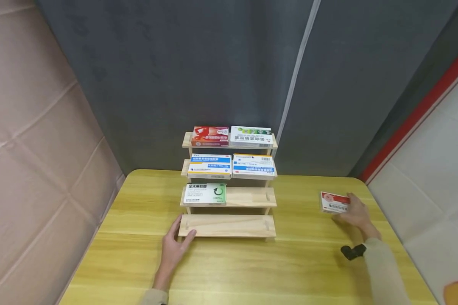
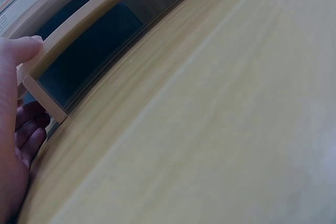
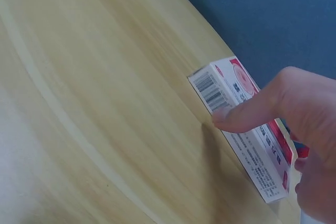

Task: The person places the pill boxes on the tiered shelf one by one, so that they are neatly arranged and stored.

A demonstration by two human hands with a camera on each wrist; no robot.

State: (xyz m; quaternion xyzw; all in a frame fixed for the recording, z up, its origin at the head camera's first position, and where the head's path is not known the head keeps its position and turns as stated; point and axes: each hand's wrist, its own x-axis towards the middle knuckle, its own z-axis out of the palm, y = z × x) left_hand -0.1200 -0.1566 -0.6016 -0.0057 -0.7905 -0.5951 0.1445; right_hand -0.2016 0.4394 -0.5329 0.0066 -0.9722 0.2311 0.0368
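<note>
On the table stands a stepped wooden rack (image 1: 229, 225) with medicine boxes on its upper tiers. My left hand (image 1: 172, 250) grips the left end of the lowest shelf. In the left wrist view its thumb (image 2: 26, 49) lies on the shelf's front edge, with the other fingers curled beside the leg. Over at the right, my right hand (image 1: 356, 215) holds a red-and-white medicine box (image 1: 333, 203) between thumb and fingers. The right wrist view shows the thumb against the long printed side of the box (image 3: 252, 163); the fingers behind it are mostly hidden.
A green-and-white box (image 1: 205, 194) sits left on the third tier. Two blue-and-white boxes, one on the left (image 1: 210, 165) and one on the right (image 1: 253, 165), fill the second. Up top are a red box (image 1: 210, 136) and a white-green box (image 1: 251, 137). A dark curtain (image 1: 213, 63) hangs behind.
</note>
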